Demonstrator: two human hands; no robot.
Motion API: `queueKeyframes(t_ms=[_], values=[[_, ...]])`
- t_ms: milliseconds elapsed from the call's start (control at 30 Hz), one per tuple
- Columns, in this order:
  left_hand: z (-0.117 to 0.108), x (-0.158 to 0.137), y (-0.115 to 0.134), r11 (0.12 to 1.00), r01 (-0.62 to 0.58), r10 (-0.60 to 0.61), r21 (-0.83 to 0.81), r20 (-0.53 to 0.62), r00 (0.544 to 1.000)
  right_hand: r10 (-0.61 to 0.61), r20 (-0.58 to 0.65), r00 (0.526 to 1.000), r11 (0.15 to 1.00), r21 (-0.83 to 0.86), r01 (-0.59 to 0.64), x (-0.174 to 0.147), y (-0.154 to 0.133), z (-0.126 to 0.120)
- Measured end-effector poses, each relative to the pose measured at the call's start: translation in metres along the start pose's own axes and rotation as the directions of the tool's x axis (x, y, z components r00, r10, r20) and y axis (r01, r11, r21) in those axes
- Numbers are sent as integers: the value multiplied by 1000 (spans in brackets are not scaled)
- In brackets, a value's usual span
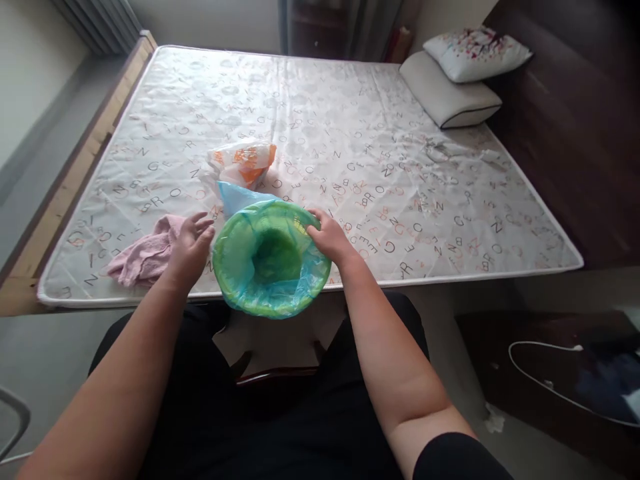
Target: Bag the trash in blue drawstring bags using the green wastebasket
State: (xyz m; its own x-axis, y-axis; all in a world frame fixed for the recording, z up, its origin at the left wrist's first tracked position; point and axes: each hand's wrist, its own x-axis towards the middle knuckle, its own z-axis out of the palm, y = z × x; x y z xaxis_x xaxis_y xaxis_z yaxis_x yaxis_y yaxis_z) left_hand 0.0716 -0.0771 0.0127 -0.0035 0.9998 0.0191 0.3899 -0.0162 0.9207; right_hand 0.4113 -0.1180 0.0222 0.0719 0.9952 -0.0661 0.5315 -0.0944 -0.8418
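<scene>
A green waste bin (278, 257), lined with a thin blue plastic bag (240, 267), tilts its mouth toward me at the mattress's near edge. The bag is folded over most of the rim, and one blue corner sticks out at the upper left. My right hand (327, 235) grips the rim on the right, thumb on top. Just left of the bin, my left hand (193, 243) is open with fingers apart, holding nothing. Beside and partly behind it lies a crumpled pink cloth (145, 257). The bin's lower body is mostly hidden.
A white and orange plastic bag (243, 160) lies beyond the bin on the letter-printed mattress (310, 107). Two pillows are stacked at the far right, a floral one (475, 53) on a plain one (445, 93). Below the mattress edge is a chair (277, 347); a white cable (530, 380) lies lower right.
</scene>
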Motion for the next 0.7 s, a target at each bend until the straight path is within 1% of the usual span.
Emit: queueKeyframes(t_ms=[100, 200, 300, 367, 400, 467, 533, 600, 700], values=[[6, 5, -8, 993, 15, -6, -114, 84, 996, 9, -32, 999, 999, -53, -10, 3, -1, -3], [13, 3, -10, 983, 27, 1, -180, 148, 989, -46, -64, 997, 982, -188, 34, 1, -12, -7], [20, 0, -14, 983, 35, -3, -179, 180, 984, -142, -176, 974, 940, -333, 77, 4, -39, -3], [23, -2, -16, 986, 26, 5, -166, 184, 983, -205, -223, 953, 914, -391, 105, 15, -64, 12], [25, -3, -16, 987, 18, 11, -161, 178, 984, -237, -207, 949, 899, -418, 133, 25, -78, 24], [27, -6, -13, 987, 8, 17, -158, 152, 988, -293, -115, 949, 855, -475, 207, 52, -104, 55], [28, -10, -10, 987, 4, 16, -160, 128, 992, -303, -20, 953, 799, -550, 242, 88, -126, 90], [28, -13, -7, 986, 2, 18, -167, 117, 993, -258, 121, 959, 722, -635, 274, 126, -141, 121], [26, -15, -9, 984, 11, 9, -180, 111, 994, -196, 327, 924, 563, -734, 379, 181, -154, 153]])
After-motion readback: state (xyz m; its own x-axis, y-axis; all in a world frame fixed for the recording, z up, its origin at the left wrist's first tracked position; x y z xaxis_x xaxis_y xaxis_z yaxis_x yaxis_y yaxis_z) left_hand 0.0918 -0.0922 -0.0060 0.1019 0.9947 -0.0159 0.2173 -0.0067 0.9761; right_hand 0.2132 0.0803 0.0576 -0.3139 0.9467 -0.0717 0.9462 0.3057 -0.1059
